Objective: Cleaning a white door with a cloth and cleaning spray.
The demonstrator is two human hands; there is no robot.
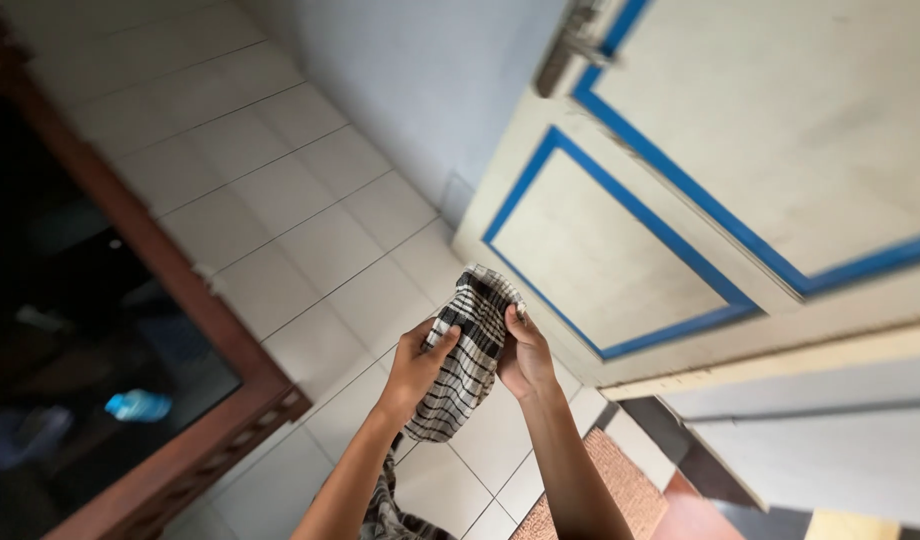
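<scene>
Currently | left hand (pixel 417 362) and right hand (pixel 525 355) both pinching top of black-and-white checked cloth (pixel 467 360), held up so the rest hangs free | over white tiled floor (pixel 310 240), near cream door with blue trim (pixel 620 250)

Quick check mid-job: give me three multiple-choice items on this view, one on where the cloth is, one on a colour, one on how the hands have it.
1. Where is the checked cloth?
A. on the floor
B. held up in front of the door
C. draped over the door handle

2. What colour is the trim on the door panels?
A. blue
B. red
C. green

3. How is the cloth held?
A. left hand only
B. right hand only
C. both hands

Answers:
1 B, the cloth hangs from raised hands before the lower panel.
2 A, blue lines frame each panel.
3 C, each hand's grip closes on an upper edge.
</scene>
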